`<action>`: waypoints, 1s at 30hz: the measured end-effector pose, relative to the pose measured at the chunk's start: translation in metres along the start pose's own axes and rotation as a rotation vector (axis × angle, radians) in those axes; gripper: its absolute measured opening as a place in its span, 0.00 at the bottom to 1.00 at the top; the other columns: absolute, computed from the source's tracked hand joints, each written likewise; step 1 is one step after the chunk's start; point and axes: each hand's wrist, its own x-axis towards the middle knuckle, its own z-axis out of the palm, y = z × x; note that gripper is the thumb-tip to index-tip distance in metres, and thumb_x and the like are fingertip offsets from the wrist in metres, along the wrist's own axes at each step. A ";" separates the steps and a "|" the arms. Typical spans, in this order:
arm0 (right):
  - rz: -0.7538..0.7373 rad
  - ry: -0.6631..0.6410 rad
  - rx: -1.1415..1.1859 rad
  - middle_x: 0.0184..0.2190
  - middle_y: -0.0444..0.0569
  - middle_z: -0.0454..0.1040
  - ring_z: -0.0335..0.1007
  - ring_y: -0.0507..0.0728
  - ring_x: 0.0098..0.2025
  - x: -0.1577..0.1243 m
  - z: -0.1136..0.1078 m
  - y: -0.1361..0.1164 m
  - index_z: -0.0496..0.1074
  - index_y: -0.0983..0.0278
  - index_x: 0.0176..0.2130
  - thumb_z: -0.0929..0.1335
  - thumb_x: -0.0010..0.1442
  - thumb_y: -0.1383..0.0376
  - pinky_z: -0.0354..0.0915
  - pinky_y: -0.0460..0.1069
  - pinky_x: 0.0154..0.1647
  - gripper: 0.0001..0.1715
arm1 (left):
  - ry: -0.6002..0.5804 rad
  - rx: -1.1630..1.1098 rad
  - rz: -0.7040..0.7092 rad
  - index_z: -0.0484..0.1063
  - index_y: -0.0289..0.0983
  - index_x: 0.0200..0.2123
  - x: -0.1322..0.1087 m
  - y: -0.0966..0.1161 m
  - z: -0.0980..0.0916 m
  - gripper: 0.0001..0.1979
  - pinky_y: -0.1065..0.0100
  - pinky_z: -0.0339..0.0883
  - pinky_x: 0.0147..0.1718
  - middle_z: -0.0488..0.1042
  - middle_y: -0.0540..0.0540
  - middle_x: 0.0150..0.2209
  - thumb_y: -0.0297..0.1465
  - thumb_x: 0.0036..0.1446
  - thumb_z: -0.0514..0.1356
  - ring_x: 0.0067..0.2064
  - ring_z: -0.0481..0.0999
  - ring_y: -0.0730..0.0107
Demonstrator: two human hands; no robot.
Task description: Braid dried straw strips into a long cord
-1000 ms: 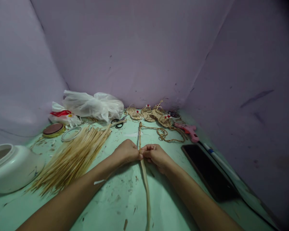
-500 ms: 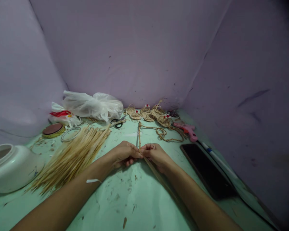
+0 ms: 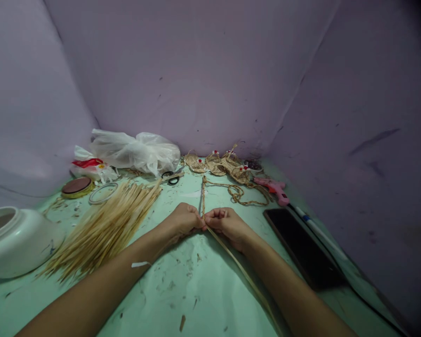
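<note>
At the middle of the green table, my left hand [image 3: 187, 219] and my right hand [image 3: 228, 224] meet, both pinching the near end of a thin twisted straw cord [image 3: 203, 199]. The cord runs straight away from me to a knot-like end, where a looser length [image 3: 236, 193] curls off to the right. From between my fingers a long flat straw strand [image 3: 243, 267] trails toward me beneath my right forearm. My fingertips partly hide the twisting point. Left of my left hand lies a bundle of dry straw strips [image 3: 108, 229].
Woven straw pieces with red beads [image 3: 228, 166] lie at the back, near a pink glue gun [image 3: 275, 188]. A phone [image 3: 303, 248] sits right, with a cable beside it. Scissors [image 3: 171, 178], a plastic bag [image 3: 136, 152], a round tin [image 3: 77, 187] and a white jar [image 3: 21, 243] are left.
The fingers of my left hand have curled in more at the cord. The trailing strand now shows more clearly beside my right forearm. The view has shifted slightly.
</note>
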 end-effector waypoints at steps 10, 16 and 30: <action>-0.047 0.079 -0.167 0.16 0.43 0.68 0.58 0.47 0.19 0.005 0.003 0.004 0.66 0.68 0.21 0.65 0.38 0.71 0.53 0.42 0.20 0.03 | -0.021 -0.024 -0.036 0.63 0.33 0.15 0.001 -0.002 0.002 0.03 0.74 0.34 0.12 0.52 0.56 0.08 0.26 0.35 0.55 0.11 0.46 0.84; -0.140 0.275 -0.741 0.14 0.46 0.68 0.57 0.48 0.18 0.002 -0.002 0.001 0.71 0.66 0.18 0.66 0.38 0.68 0.48 0.44 0.17 0.04 | 0.114 0.127 -0.007 0.59 0.35 0.14 0.005 -0.005 0.011 0.05 0.73 0.35 0.13 0.48 0.57 0.08 0.26 0.34 0.55 0.13 0.45 0.83; 0.007 0.249 -0.553 0.11 0.46 0.66 0.57 0.48 0.13 -0.011 0.020 -0.004 0.66 0.66 0.14 0.63 0.39 0.71 0.48 0.43 0.14 0.07 | -0.017 -0.188 -0.038 0.56 0.35 0.13 -0.005 0.000 0.002 0.05 0.75 0.34 0.11 0.49 0.57 0.09 0.24 0.32 0.53 0.11 0.45 0.85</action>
